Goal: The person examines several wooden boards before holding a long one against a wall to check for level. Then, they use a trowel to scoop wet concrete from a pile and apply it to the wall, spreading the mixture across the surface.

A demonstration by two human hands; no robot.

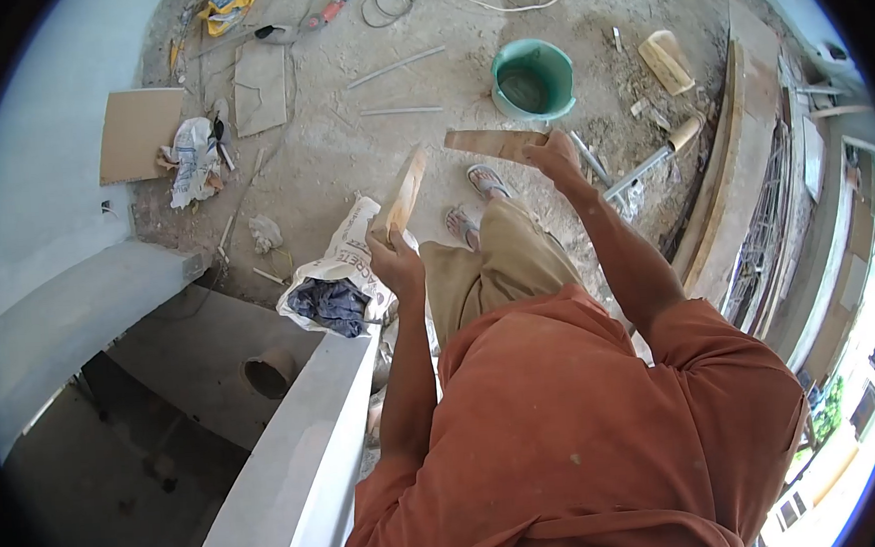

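In my left hand (pixel 395 261) is a short wooden board (pixel 405 193), gripped near its lower end and pointing up and away from me. My right hand (pixel 553 154) grips the right end of a second wooden board (pixel 490 144), which reaches out to the left. The free ends of the two boards come close together, with a small gap between them. Just left of my left hand, a white printed sack (pixel 353 247) lies open with dark cloth or plastic (pixel 329 305) in its mouth. Beyond my right hand stands a green bucket (pixel 532 79).
A low white wall (pixel 279 464) edges a dark pit on the left, with a pipe end (pixel 268 373) in it. Long planks (pixel 731 155) and metal rods lie along the right. A corded power tool (pixel 329 12), cardboard (pixel 140 134) and thin strips (pixel 397 67) are on the dusty floor.
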